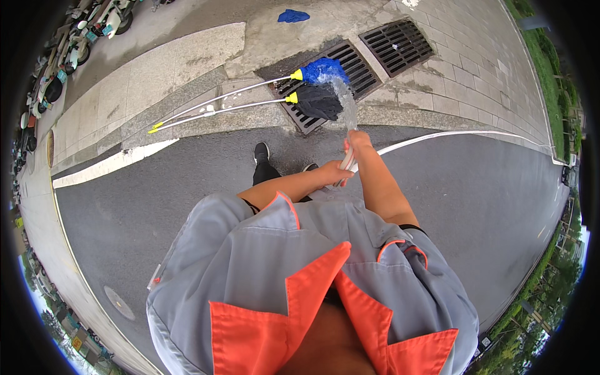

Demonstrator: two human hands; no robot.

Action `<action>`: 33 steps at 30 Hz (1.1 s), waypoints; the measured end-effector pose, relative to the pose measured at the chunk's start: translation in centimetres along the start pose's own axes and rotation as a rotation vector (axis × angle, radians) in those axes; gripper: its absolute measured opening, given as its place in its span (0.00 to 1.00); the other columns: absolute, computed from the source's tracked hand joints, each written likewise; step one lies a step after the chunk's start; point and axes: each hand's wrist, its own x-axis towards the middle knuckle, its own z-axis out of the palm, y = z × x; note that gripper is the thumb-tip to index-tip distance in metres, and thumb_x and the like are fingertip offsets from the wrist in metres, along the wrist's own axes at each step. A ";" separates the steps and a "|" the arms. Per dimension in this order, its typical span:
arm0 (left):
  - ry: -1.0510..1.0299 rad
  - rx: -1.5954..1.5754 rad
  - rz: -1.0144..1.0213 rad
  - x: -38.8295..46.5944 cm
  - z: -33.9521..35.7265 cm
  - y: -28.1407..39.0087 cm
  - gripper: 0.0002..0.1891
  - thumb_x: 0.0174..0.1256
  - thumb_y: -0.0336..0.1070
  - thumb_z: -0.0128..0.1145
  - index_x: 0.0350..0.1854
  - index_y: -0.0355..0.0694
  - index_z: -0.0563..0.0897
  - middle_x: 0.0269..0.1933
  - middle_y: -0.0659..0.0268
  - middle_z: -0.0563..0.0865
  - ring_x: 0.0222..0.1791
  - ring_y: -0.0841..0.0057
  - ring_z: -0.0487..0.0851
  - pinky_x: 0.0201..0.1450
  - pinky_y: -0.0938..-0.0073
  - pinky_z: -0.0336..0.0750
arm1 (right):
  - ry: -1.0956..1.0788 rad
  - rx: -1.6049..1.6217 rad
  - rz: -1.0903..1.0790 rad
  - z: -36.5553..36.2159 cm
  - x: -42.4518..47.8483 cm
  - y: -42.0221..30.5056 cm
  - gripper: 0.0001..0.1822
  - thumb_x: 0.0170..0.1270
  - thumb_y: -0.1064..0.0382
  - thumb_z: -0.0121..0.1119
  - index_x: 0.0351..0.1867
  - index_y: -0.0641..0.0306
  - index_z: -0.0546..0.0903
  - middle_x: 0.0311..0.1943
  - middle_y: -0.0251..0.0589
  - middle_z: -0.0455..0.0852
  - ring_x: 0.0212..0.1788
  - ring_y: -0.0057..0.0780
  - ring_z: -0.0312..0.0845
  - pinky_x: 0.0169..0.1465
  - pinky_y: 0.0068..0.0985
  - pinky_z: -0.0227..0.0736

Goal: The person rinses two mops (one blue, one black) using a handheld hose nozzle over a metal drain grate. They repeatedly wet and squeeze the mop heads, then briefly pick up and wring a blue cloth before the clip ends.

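Observation:
My right hand [359, 139] grips a pale hose close to its outlet. Lower down, my left hand [333, 173] is wrapped around the same hose [347, 162], which has a reddish stripe. Water [346, 104] gushes out onto two mop heads. One mop head is blue [321, 70], the other dark grey [318, 101]; both lie on a metal drain grate [368, 77] and have yellow sockets. Their thin handles, a farther one [225, 97] and a nearer one [243, 107], stretch left across the paving and end in yellow grips.
Beyond the hands, the white hose [450, 134] curves right along the kerb. A second drain grate [396, 46] and a blue cloth-like item [293, 16] lie farther off. Parked scooters [79, 51] line the left. My shoe [261, 152] stands on wet asphalt.

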 end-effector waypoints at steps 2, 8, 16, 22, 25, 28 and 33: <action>0.006 0.016 0.005 -0.2 0.0 0.1 0.09 0.64 0.41 0.56 0.32 0.40 0.78 0.25 0.68 0.80 0.24 0.81 0.77 0.26 0.77 0.67 | 0.005 0.026 0.002 -0.1 0.2 0.2 0.11 0.68 0.60 0.47 0.34 0.67 0.72 0.19 0.39 0.73 0.14 0.26 0.66 0.16 0.29 0.63; 0.021 0.023 0.004 -0.2 0.1 0.1 0.09 0.64 0.41 0.55 0.33 0.39 0.78 0.25 0.68 0.80 0.24 0.81 0.77 0.26 0.78 0.67 | -0.051 -0.028 -0.056 0.0 0.4 0.4 0.13 0.67 0.59 0.48 0.31 0.68 0.73 0.18 0.39 0.73 0.14 0.27 0.67 0.16 0.29 0.63; 0.061 -0.068 0.029 -0.2 0.3 0.0 0.11 0.63 0.42 0.56 0.31 0.39 0.78 0.22 0.67 0.80 0.21 0.79 0.77 0.24 0.75 0.65 | -0.053 -0.174 -0.095 1.3 -0.6 -0.8 0.14 0.64 0.59 0.49 0.25 0.67 0.75 0.16 0.39 0.74 0.13 0.28 0.67 0.16 0.30 0.64; 0.060 -0.031 0.024 0.0 0.3 0.3 0.11 0.63 0.43 0.56 0.31 0.40 0.78 0.24 0.67 0.80 0.22 0.80 0.76 0.25 0.77 0.66 | -0.072 -0.144 -0.102 0.4 0.3 -0.8 0.13 0.66 0.59 0.50 0.28 0.68 0.75 0.17 0.38 0.75 0.14 0.27 0.67 0.17 0.29 0.64; 0.078 -0.019 0.045 0.2 0.2 0.2 0.11 0.62 0.43 0.57 0.32 0.39 0.78 0.22 0.66 0.80 0.22 0.79 0.77 0.24 0.74 0.66 | -0.023 -0.066 -0.084 0.7 -0.3 -1.1 0.13 0.66 0.59 0.50 0.31 0.68 0.75 0.17 0.38 0.74 0.14 0.27 0.67 0.16 0.29 0.64; 0.070 -0.012 0.060 0.0 0.4 0.5 0.11 0.62 0.42 0.57 0.31 0.39 0.78 0.22 0.67 0.80 0.22 0.80 0.76 0.24 0.75 0.65 | 0.010 -0.017 -0.060 0.0 0.1 -0.6 0.12 0.66 0.59 0.50 0.32 0.68 0.74 0.17 0.38 0.73 0.13 0.26 0.66 0.16 0.29 0.63; 0.074 0.008 0.031 -0.3 0.7 1.2 0.11 0.62 0.42 0.57 0.28 0.40 0.78 0.23 0.68 0.80 0.23 0.80 0.75 0.25 0.76 0.65 | -0.028 0.014 -0.058 -0.6 0.1 -0.6 0.13 0.67 0.59 0.49 0.30 0.68 0.73 0.17 0.39 0.73 0.12 0.27 0.65 0.16 0.28 0.62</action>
